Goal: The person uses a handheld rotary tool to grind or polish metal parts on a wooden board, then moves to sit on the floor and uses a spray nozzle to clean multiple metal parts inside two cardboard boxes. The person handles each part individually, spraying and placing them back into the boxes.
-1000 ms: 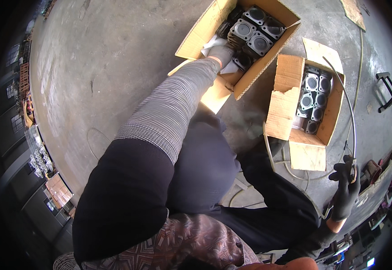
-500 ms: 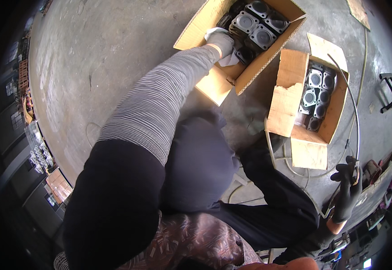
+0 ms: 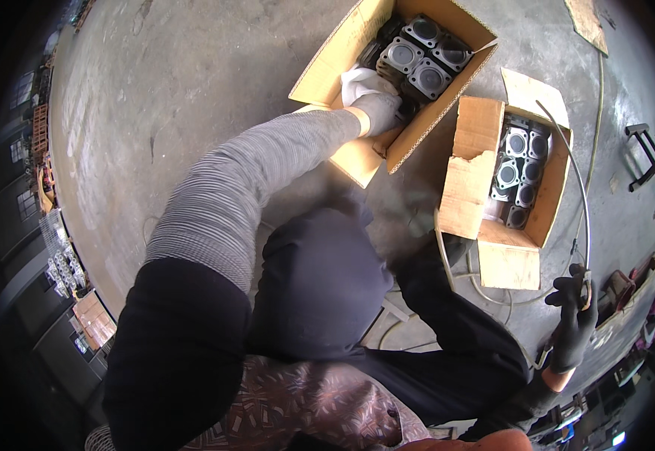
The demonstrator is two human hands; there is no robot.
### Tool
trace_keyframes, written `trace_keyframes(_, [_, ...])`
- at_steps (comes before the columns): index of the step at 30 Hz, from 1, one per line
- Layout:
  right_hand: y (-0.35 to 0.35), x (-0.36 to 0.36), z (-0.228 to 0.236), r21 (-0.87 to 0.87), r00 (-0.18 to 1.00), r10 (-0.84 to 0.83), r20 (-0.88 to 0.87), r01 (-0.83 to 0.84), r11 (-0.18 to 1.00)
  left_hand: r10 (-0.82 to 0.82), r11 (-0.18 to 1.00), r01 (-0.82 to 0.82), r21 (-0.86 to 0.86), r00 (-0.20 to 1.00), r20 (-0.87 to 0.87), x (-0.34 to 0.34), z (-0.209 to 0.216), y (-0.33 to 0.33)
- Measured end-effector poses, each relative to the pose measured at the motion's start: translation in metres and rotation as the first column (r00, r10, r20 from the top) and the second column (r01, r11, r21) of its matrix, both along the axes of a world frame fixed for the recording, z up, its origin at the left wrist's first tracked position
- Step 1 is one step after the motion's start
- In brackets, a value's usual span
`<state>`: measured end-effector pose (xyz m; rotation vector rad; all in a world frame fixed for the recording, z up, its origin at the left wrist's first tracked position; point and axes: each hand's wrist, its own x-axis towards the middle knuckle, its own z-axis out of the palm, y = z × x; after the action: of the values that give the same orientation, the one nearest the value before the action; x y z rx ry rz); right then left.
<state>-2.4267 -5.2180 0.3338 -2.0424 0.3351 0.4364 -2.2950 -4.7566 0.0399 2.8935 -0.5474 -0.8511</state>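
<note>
My left hand point(image 3: 378, 113), in a grey glove, reaches into the larger open cardboard box point(image 3: 431, 129). It rests beside a crumpled white sheet point(image 3: 360, 81), low among the contents, and its fingertips are hidden. Several metal engine cylinders point(image 3: 429, 78) with square flanges and round bores stand packed in that box. My right hand point(image 3: 577, 323), in a dark glove, is closed around the handle of an air blow gun point(image 3: 586, 289) at the lower right. The gun's long, thin, curved nozzle points up beside a smaller box.
The smaller open cardboard box point(image 3: 468, 177) holds several similar flanged cylinders point(image 3: 518, 173). A pale hose point(image 3: 485, 295) loops over the concrete floor near my legs. Further right lie a black metal frame point(image 3: 649, 159) and a flat cardboard piece point(image 3: 589, 27).
My left hand has shifted toward the near side of the larger box, uncovering more of the white sheet. The right hand keeps its hold on the blow gun. The whole view has shifted slightly.
</note>
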Motion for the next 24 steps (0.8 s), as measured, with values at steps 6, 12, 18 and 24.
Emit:
trace_keyframes(6, [0.004, 0.004, -0.001, -0.047, 0.999, -0.021, -0.031, 0.019, 0.999, 0.089, 0.995, -0.088, 0.043, 0.996, -0.019, 0.017, -0.1, 0.022])
trace_keyframes(12, [0.008, 0.012, -0.007, -0.016, 0.997, -0.042, -0.058, 0.042, 0.999, 0.678, 0.145, -0.911, -0.385, 0.375, -0.632, 0.008, -0.171, 0.027])
trace_keyframes(18, [0.01, 0.02, -0.01, -0.015, 0.999, -0.022, -0.049, 0.021, 1.0, 0.652, 0.731, -0.666, -0.149, 0.746, -0.137, -0.009, -0.082, 0.007])
trace_keyframes(24, [0.005, 0.021, -0.012, -0.051, 0.998, 0.013, -0.063, -0.016, 0.999, 0.552, 0.806, -0.526, -0.271, 0.833, 0.026, -0.003, -0.067, -0.006])
